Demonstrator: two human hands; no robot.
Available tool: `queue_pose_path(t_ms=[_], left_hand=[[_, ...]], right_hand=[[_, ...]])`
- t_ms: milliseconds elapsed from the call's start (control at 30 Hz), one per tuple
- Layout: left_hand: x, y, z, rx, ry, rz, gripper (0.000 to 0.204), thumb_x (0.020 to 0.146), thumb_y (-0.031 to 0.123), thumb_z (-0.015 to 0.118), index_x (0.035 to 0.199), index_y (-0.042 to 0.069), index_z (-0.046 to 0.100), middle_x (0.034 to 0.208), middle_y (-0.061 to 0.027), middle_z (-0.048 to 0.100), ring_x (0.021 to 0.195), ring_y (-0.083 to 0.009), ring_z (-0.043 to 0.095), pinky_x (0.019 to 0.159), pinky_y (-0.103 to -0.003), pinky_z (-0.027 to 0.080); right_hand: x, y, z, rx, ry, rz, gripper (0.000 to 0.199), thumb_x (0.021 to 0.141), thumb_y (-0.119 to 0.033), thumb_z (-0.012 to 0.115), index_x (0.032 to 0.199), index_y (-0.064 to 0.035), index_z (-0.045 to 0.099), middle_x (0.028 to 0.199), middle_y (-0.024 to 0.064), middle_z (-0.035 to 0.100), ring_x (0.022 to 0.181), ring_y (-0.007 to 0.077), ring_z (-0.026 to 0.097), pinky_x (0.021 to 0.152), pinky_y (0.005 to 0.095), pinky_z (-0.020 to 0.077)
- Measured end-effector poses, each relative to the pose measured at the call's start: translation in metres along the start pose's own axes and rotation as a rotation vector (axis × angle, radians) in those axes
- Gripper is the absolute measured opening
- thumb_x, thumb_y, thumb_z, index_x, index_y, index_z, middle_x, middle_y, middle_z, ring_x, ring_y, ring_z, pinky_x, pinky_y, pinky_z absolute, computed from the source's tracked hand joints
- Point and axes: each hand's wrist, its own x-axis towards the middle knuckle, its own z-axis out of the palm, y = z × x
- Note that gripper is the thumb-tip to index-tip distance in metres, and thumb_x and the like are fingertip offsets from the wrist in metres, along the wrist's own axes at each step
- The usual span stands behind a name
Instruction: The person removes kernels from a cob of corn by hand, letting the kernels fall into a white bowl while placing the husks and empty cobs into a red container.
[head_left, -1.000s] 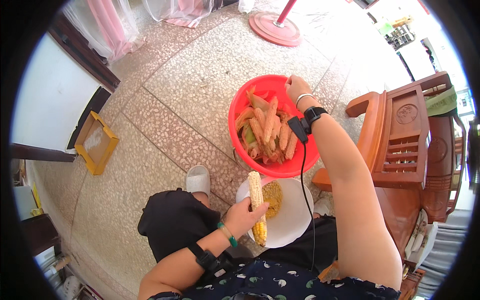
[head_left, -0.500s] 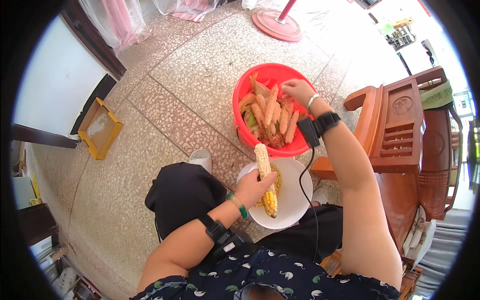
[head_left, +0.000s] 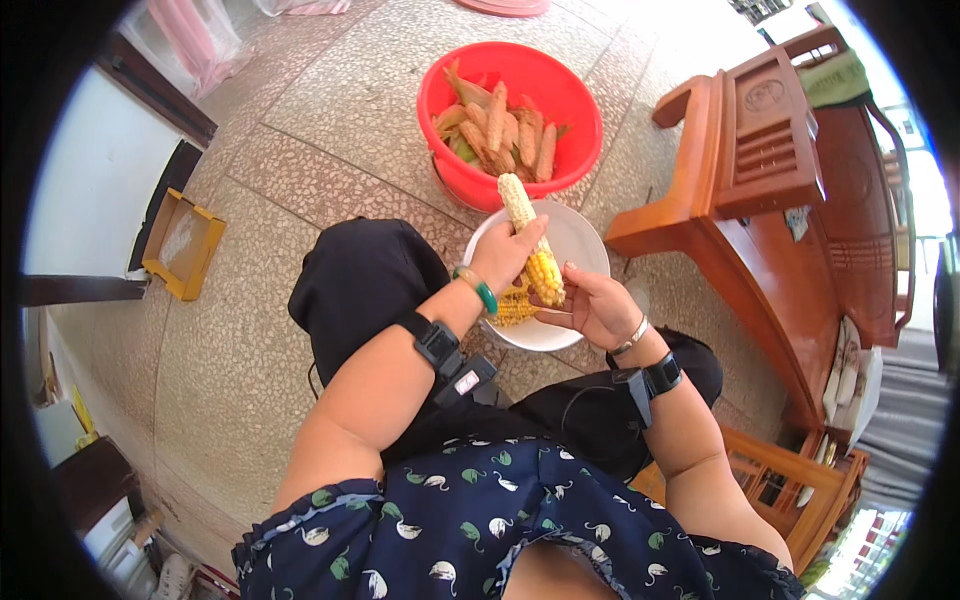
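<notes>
My left hand grips a corn cob around its middle, holding it over a white bowl between my knees. The cob's upper half is stripped pale; its lower half still carries yellow kernels. My right hand is at the cob's lower end, thumb and fingers against the kernels. Loose yellow kernels lie in the bowl under my hands. Just beyond the bowl stands a red basin holding several stripped cobs and some husk.
A carved wooden chair stands close on the right. A yellow open box lies on the speckled stone floor at the left, by a dark doorway. Both wrists wear black strapped devices with a cable.
My right hand has left the red basin and come back to the cob's lower end. The left hand has kept the cob over the white bowl.
</notes>
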Motion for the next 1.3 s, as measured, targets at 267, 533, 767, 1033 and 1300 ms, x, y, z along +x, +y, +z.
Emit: queue_pose_path(t_ms=[267, 533, 767, 1033, 1300], left_hand=[[-0.014, 0.005, 0.027, 0.101, -0.224, -0.125, 0.047, 0.078, 0.049, 0.054, 0.085, 0.002, 0.056, 0.066, -0.0023, 0.055, 0.050, -0.0092, 0.051, 0.042, -0.021, 0.039], [-0.010, -0.003, 0.025, 0.116, -0.220, -0.186, 0.047, 0.078, 0.049, 0.055, 0.089, 0.003, 0.053, 0.068, -0.0014, 0.051, 0.051, -0.0076, 0.048, 0.043, -0.019, 0.038], [0.003, -0.015, 0.004, 0.129, -0.213, -0.179, 0.043, 0.079, 0.043, 0.057, 0.091, 0.002, 0.052, 0.069, -0.0020, 0.052, 0.050, -0.0069, 0.047, 0.044, -0.019, 0.040], [0.005, -0.014, 0.005, 0.127, -0.162, -0.154, 0.038, 0.077, 0.035, 0.062, 0.088, 0.000, 0.053, 0.067, -0.0041, 0.054, 0.047, -0.0089, 0.050, 0.042, -0.021, 0.042], [0.008, -0.016, 0.009, 0.183, -0.161, -0.134, 0.039, 0.077, 0.029, 0.062, 0.094, -0.002, 0.047, 0.071, -0.0065, 0.057, 0.047, -0.0087, 0.051, 0.040, -0.020, 0.042]], right_hand=[[-0.031, 0.028, -0.016, 0.032, -0.042, -0.127, 0.033, 0.091, -0.023, 0.038, 0.112, -0.0003, 0.046, 0.102, 0.0099, 0.055, 0.089, 0.0188, 0.056, 0.076, 0.0321, 0.0466], [-0.020, 0.043, -0.035, 0.062, -0.127, -0.138, 0.035, 0.092, -0.024, 0.031, 0.117, -0.0014, 0.041, 0.101, 0.0105, 0.056, 0.088, 0.0178, 0.056, 0.074, 0.0303, 0.0465], [0.005, 0.055, -0.038, 0.058, -0.177, -0.157, 0.034, 0.092, -0.024, 0.033, 0.113, 0.0004, 0.044, 0.096, 0.0128, 0.057, 0.084, 0.0194, 0.058, 0.073, 0.0312, 0.0487], [0.024, 0.064, -0.041, -0.125, 0.008, -0.242, 0.033, 0.092, -0.027, 0.034, 0.100, 0.0010, 0.049, 0.085, 0.0103, 0.057, 0.070, 0.0162, 0.057, 0.062, 0.0280, 0.0498], [0.030, 0.063, -0.041, -0.269, 0.129, -0.244, 0.038, 0.092, -0.031, 0.032, 0.099, 0.0020, 0.049, 0.083, 0.0119, 0.058, 0.063, 0.0160, 0.056, 0.059, 0.0273, 0.0497]])
